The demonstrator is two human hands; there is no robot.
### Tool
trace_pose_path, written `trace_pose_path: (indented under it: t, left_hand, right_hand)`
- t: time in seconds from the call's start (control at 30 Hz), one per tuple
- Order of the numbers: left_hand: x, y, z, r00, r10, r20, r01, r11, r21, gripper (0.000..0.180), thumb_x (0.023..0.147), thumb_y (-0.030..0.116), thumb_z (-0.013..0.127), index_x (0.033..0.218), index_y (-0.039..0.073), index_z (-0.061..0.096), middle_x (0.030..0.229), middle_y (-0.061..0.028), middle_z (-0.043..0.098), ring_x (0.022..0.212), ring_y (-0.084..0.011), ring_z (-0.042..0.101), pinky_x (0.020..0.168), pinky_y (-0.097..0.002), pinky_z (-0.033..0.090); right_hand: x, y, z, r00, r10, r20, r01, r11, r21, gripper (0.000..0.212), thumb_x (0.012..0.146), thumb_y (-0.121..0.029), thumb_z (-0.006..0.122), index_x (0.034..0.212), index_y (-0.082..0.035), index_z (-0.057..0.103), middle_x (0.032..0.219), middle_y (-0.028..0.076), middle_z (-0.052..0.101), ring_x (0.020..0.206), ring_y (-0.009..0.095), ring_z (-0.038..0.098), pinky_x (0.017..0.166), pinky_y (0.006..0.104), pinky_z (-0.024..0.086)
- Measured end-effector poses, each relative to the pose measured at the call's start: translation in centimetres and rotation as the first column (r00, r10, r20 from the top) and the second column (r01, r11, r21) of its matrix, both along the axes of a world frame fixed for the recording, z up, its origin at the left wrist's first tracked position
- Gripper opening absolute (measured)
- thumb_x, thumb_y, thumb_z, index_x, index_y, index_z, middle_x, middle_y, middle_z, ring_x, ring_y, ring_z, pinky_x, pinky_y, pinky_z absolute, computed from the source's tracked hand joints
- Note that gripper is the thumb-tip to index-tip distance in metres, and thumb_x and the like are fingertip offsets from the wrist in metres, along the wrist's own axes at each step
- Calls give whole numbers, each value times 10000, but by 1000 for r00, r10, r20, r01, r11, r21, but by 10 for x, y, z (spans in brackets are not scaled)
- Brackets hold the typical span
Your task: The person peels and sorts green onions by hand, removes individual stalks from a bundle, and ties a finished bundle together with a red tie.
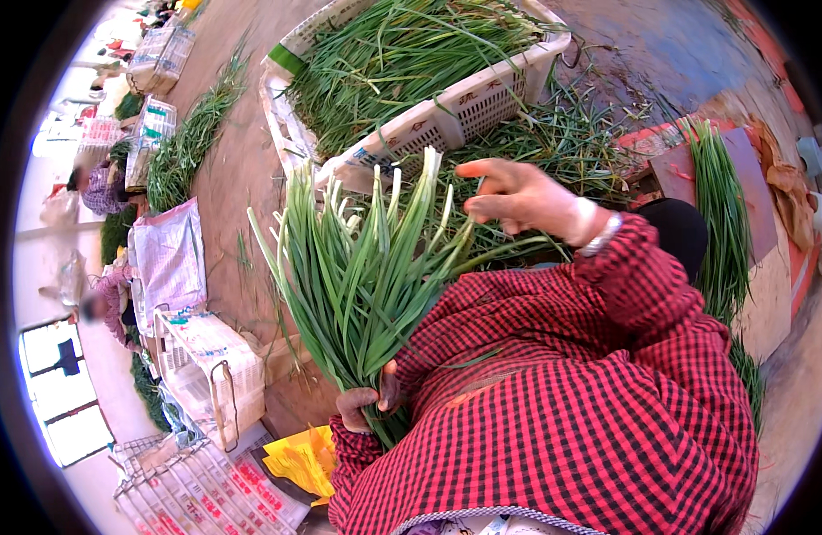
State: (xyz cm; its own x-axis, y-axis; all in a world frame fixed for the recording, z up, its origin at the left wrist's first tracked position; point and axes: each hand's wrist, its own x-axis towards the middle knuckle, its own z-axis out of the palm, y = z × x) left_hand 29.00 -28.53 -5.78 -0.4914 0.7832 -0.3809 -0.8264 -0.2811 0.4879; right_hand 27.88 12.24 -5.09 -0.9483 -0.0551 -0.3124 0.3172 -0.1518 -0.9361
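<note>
A loose bunch of garlic chives stands in front of me, its pale stem ends pointing up and away and fanning apart. My left hand is wrapped round the lower, leafy part of it. My right hand hovers just right of the stem tops, fingers apart and partly bent, with nothing seen between them. A few stray stems stick out of the bunch toward the space below that hand. Beyond it, a white plastic crate is heaped with more chives.
Loose chive leaves litter the ground beside the crate. At right, a neat pile of chives lies on a board. Left are an upturned crate, a yellow bag, and a long chive heap. Other people sit farther left.
</note>
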Motion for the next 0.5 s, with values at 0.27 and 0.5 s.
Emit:
trace_pose_path:
  t: [0.27,0.5]
  left_hand:
    - [9,9,6,999,43,17,-43,999,15,576,706,65,641,1234,-112,495,841,-142,654,513,-153,516,499,-277,396]
    - [-1,5,5,996,-54,-71,59,995,77,545,793,123,643,1282,-76,506,681,-74,609,552,-133,487,511,-254,353]
  right_hand:
    - [-17,-22,-4,982,-138,-130,95,952,-292,250,974,-328,612,932,-85,656,597,-37,564,465,43,488,418,190,367]
    - [16,109,-46,854,-500,-146,519,796,313,285,915,-346,662,943,-67,710,794,59,681,641,139,641,578,273,535]
